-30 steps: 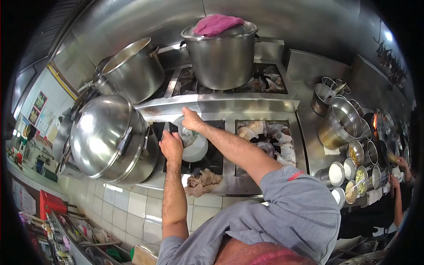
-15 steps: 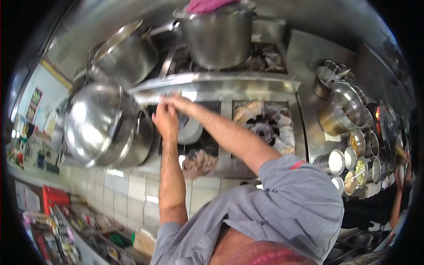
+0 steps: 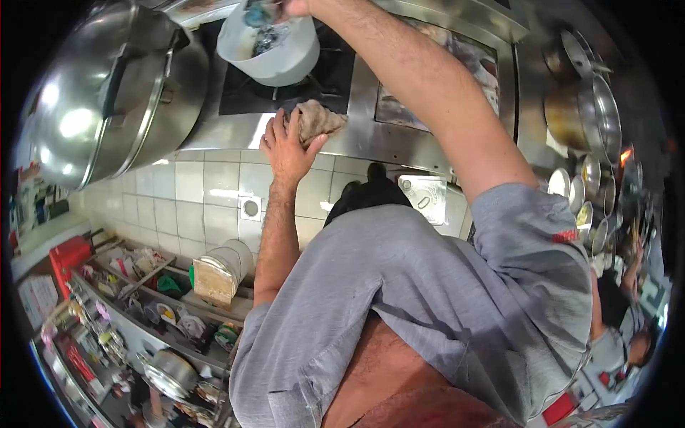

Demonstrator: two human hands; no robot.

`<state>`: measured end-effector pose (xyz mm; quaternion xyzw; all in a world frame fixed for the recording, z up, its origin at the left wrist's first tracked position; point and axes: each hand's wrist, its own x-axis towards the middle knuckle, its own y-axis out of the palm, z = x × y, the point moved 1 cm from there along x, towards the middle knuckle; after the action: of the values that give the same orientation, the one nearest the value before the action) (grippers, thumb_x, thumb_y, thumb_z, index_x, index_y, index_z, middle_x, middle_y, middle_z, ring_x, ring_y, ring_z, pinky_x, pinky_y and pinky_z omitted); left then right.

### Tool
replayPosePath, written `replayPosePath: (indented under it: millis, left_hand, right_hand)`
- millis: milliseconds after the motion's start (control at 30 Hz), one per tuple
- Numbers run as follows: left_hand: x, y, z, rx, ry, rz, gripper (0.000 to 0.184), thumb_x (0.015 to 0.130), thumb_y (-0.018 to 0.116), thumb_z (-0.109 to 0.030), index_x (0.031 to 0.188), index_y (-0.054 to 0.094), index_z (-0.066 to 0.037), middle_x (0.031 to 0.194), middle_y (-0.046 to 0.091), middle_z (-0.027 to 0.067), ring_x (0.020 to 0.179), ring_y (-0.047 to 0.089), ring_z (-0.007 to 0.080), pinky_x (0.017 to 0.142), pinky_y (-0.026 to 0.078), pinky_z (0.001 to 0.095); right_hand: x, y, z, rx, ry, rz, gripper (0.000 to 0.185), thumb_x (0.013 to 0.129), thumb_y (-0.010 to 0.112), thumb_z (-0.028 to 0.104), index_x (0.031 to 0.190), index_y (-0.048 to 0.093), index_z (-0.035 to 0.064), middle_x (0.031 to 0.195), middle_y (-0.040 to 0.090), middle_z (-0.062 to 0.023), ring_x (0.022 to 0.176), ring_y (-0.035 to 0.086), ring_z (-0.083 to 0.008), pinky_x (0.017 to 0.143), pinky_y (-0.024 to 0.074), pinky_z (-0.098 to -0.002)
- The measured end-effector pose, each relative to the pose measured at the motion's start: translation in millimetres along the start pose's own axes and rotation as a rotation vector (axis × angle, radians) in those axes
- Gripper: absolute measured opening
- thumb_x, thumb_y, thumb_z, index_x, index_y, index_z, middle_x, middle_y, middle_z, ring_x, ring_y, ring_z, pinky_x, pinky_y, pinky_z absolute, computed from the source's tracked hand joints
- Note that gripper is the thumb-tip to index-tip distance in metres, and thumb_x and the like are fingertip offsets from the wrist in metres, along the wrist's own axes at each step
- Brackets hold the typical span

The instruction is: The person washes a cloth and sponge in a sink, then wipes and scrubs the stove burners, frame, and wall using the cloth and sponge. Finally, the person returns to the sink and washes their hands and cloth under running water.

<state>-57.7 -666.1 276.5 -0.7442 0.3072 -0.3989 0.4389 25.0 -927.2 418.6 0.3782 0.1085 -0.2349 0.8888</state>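
Several left hand (image 3: 289, 153) fingers spread to span the cloth (image 3: 319, 123); right hand (image 3: 297, 6) fingers, near the pot (image 3: 285, 68), I can't judge.

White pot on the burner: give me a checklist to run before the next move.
1. Pot standing on burner: ok.
2. Left hand touching rag: ok.
3. Rag apart from pot: ok, it is on the side nearer the person.
4. Right hand fully in view: not ok, cut off by the picture's top edge.
5. Right hand's grip: cannot tell.
6. Flame off under pot: cannot tell, pot hides it.
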Motion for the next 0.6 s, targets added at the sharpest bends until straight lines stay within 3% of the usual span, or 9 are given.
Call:
replayPosePath:
  millis: [33,100,133,200,267,400,500,567,600]
  left_hand:
    - [-5,12,9,-0.019,0.017,0.006,0.060,0.074,0.068,-0.044,0.121,0.050,-0.011,0.126,0.044,0.0128,0.115,0.037,0.0333,0.093,0.026,0.0532]
    - [-10,31,23,-0.028,0.020,0.003,0.064,0.071,0.070,-0.040,0.125,0.047,-0.015,0.129,0.041,0.0137,0.117,0.037,0.0320,0.091,0.025,0.0526]
    - [-10,38,25,-0.044,0.054,-0.018,0.064,0.071,0.070,-0.040,0.125,0.047,-0.015,0.129,0.041,0.0137,0.117,0.037,0.0320,0.091,0.025,0.0526]
    - [-11,39,26,-0.059,0.009,-0.020,0.063,0.070,0.071,-0.030,0.126,0.047,-0.016,0.130,0.040,0.0137,0.118,0.037,0.0312,0.090,0.026,0.0501]
    - [-8,30,18,-0.129,-0.047,-0.021,0.061,0.069,0.071,-0.020,0.125,0.049,-0.017,0.130,0.041,0.0126,0.118,0.038,0.0308,0.090,0.026,0.0503]
    - [-11,33,20,-0.052,0.037,-0.019,0.053,0.069,0.067,-0.011,0.119,0.055,-0.026,0.127,0.044,0.0109,0.117,0.038,0.0293,0.091,0.026,0.0507]
    - [-7,32,18,-0.043,0.085,-0.003,0.046,0.071,0.066,-0.010,0.115,0.058,-0.022,0.121,0.047,0.0106,0.113,0.042,0.0304,0.090,0.031,0.0477]
    - [0,35,11,-0.456,-0.001,0.055,0.040,0.073,0.063,-0.007,0.112,0.059,-0.014,0.114,0.050,0.0121,0.107,0.045,0.0330,0.089,0.037,0.0429]
    - [11,20,-15,-0.581,0.062,0.038,0.036,0.075,0.060,-0.005,0.111,0.057,-0.006,0.110,0.052,0.0155,0.103,0.048,0.0344,0.088,0.040,0.0402]
  right_hand:
    - [-3,5,-2,0.014,0.016,-0.057,0.019,0.070,0.065,0.020,0.069,0.050,0.0089,0.065,0.047,-0.0083,0.050,0.046,-0.0197,0.043,0.0440,-0.0348]
    - [23,-7,-12,0.027,0.040,0.093,0.018,0.072,0.063,0.013,0.086,0.057,0.0034,0.083,0.056,-0.0146,0.071,0.058,-0.0261,0.063,0.0502,-0.0446]
    - [-2,5,-12,0.017,-0.026,0.003,0.013,0.069,0.063,0.007,0.081,0.058,0.0032,0.071,0.058,-0.0097,0.061,0.060,-0.0240,0.060,0.0507,-0.0446]
    - [5,8,-20,0.084,-0.189,-0.023,0.009,0.068,0.061,0.009,0.075,0.057,0.0040,0.067,0.057,-0.0109,0.055,0.059,-0.0256,0.058,0.0504,-0.0467]
    - [-4,11,-22,0.187,-0.155,-0.055,0.011,0.068,0.060,0.010,0.076,0.056,0.0037,0.067,0.056,-0.0110,0.055,0.058,-0.0259,0.056,0.0498,-0.0488]
    - [-12,13,-24,0.147,-0.211,-0.143,0.014,0.072,0.059,0.014,0.081,0.055,0.0042,0.070,0.054,-0.0116,0.057,0.057,-0.0279,0.057,0.0478,-0.0540]
    - [-22,8,-19,0.200,-0.145,-0.050,0.025,0.078,0.055,0.023,0.094,0.053,0.0038,0.081,0.058,-0.0150,0.068,0.060,-0.0342,0.064,0.0479,-0.0559]
    - [-33,6,-11,0.220,-0.144,-0.026,0.030,0.079,0.054,0.026,0.098,0.055,0.0032,0.086,0.061,-0.0166,0.072,0.062,-0.0363,0.068,0.0490,-0.0539]
    - [-40,5,-6,0.279,-0.164,0.053,0.034,0.080,0.053,0.028,0.101,0.054,0.0021,0.089,0.061,-0.0186,0.074,0.061,-0.0387,0.069,0.0489,-0.0531]
